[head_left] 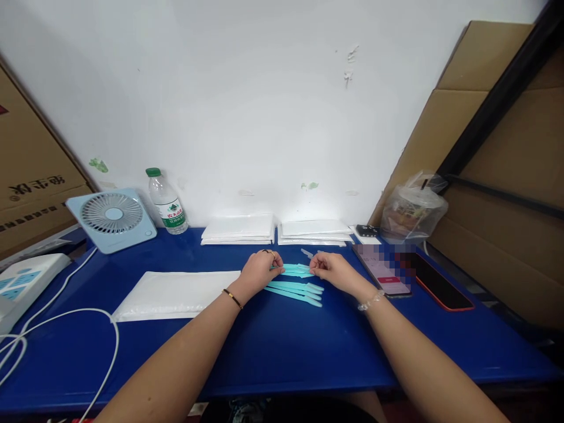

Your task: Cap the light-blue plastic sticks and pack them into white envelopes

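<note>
Both my hands rest on a blue table (273, 346), close together over a small bunch of thin teal sticks. My left hand (259, 270) is closed and pinches the left end of a few teal sticks (296, 270). My right hand (330, 267) is closed on their right end. Several more teal sticks (295, 289) lie loose on the table just in front of my hands. A white padded envelope (174, 294) lies flat to the left of my left wrist.
Two stacks of white envelopes (240, 230) (314, 231) sit by the wall. A small fan (112, 218) and water bottle (167, 202) stand back left. Two phones (388, 271) (440, 285) and a bagged cup (412, 208) are at right. White cables (66, 320) trail at left. Cardboard flanks both sides.
</note>
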`<state>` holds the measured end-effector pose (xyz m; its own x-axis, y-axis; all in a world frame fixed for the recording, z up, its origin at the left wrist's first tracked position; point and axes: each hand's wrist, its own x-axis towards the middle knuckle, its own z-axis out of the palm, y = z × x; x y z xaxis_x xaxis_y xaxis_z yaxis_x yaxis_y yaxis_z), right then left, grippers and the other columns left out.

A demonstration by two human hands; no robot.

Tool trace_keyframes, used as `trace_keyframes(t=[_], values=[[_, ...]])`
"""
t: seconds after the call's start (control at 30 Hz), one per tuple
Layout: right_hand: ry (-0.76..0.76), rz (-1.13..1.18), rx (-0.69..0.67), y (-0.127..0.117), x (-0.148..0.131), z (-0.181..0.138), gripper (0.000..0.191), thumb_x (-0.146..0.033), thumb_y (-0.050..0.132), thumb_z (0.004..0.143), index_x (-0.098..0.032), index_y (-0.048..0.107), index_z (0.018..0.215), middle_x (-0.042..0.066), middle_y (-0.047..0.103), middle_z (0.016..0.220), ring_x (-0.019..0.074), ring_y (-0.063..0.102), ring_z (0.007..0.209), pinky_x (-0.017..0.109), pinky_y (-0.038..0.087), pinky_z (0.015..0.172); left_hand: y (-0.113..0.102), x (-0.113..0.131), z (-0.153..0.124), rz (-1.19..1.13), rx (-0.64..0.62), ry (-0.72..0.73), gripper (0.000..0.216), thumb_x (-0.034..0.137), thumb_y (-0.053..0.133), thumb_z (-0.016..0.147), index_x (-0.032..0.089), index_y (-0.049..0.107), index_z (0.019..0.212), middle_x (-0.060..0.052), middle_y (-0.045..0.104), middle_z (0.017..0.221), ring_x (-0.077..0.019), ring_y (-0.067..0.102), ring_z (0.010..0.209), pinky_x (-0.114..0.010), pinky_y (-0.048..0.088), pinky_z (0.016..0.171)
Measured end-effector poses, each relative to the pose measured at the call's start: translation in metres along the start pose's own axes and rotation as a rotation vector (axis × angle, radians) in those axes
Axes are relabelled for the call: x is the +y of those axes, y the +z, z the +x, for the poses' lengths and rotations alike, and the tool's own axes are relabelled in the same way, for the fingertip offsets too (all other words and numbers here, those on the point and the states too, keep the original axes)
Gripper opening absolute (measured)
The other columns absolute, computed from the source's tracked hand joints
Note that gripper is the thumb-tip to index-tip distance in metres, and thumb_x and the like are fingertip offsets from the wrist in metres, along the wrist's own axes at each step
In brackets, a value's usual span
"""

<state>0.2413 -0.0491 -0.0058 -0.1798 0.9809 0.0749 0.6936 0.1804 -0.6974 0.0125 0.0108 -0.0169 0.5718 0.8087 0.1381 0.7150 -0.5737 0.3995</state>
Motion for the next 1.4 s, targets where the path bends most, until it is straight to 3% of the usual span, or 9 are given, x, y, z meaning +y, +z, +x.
trace_keyframes(t=[0.23, 0.37, 0.43, 0.57, 0.8, 1.17, 1.4], values=[[-0.026, 0.048, -0.134, -0.007, 0.008, -0.003, 0.022, -0.04, 0.058, 0.079, -0.018, 0.064, 0.079, 0.0, 0.059, 0.064, 0.0128, 0.053, 0.057, 0.023, 0.039, 0.053, -0.004, 0.011, -0.007, -0.033, -0.091, 0.073, 0.021, 0.041, 0.064, 0.076, 0.023, 0.064, 0.086, 0.002, 0.066, 0.085, -0.0146, 0.06, 0.081, -0.024, 0.039, 0.067], [0.013, -0.149, 0.162, -0.01, 0.027, 0.006, 0.022, -0.038, 0.055, 0.081, -0.018, 0.064, 0.079, 0.002, 0.061, 0.07, 0.0154, 0.054, 0.064, 0.026, 0.04, 0.059, -0.007, 0.008, -0.006, 0.075, -0.052, 0.08, 0.016, 0.036, 0.059, 0.081, 0.024, 0.066, 0.089, 0.0, 0.067, 0.091, -0.0169, 0.058, 0.088, -0.027, 0.037, 0.073], [0.006, -0.244, 0.23, -0.006, 0.035, 0.013, 0.017, -0.033, 0.056, 0.08, -0.018, 0.064, 0.082, 0.004, 0.061, 0.079, 0.0169, 0.056, 0.071, 0.027, 0.041, 0.066, -0.007, 0.005, -0.005, 0.126, -0.031, 0.093, 0.012, 0.032, 0.059, 0.081, 0.025, 0.068, 0.085, 0.0, 0.068, 0.093, -0.0177, 0.057, 0.091, -0.028, 0.036, 0.074], [0.034, -0.329, 0.188, 0.003, 0.039, 0.021, 0.011, -0.024, 0.055, 0.08, -0.019, 0.064, 0.083, 0.006, 0.057, 0.09, 0.0167, 0.056, 0.077, 0.027, 0.041, 0.07, -0.005, 0.001, -0.003, 0.172, -0.014, 0.11, 0.013, 0.033, 0.063, 0.079, 0.026, 0.069, 0.088, 0.0, 0.069, 0.096, -0.0188, 0.056, 0.092, -0.028, 0.033, 0.073], [0.038, -0.296, 0.076, -0.001, 0.033, 0.016, 0.005, -0.022, 0.057, 0.076, -0.018, 0.06, 0.077, 0.005, 0.058, 0.085, 0.0168, 0.055, 0.078, 0.026, 0.041, 0.069, -0.003, 0.002, -0.001, 0.255, -0.01, 0.166, 0.018, 0.028, 0.053, 0.086, 0.023, 0.068, 0.078, -0.001, 0.069, 0.086, -0.018, 0.058, 0.083, -0.03, 0.029, 0.069], [-0.068, -0.04, 0.065, -0.012, 0.019, 0.002, 0.016, -0.032, 0.054, 0.081, -0.018, 0.062, 0.083, 0.001, 0.061, 0.071, 0.0129, 0.052, 0.063, 0.023, 0.038, 0.058, -0.006, -0.002, 0.0, 0.012, -0.016, 0.054, 0.02, 0.031, 0.049, 0.086, 0.022, 0.066, 0.08, 0.001, 0.068, 0.085, -0.0156, 0.059, 0.077, -0.025, 0.036, 0.065], [-0.099, 0.011, 0.197, -0.011, 0.023, 0.004, 0.02, -0.035, 0.053, 0.084, -0.019, 0.063, 0.089, 0.002, 0.063, 0.074, 0.0137, 0.053, 0.064, 0.024, 0.042, 0.059, -0.011, 0.005, -0.006, -0.218, 0.046, -0.032, 0.03, 0.038, 0.028, 0.094, 0.021, 0.052, 0.091, 0.001, 0.06, 0.072, -0.0147, 0.053, 0.062, -0.024, 0.035, 0.056]])
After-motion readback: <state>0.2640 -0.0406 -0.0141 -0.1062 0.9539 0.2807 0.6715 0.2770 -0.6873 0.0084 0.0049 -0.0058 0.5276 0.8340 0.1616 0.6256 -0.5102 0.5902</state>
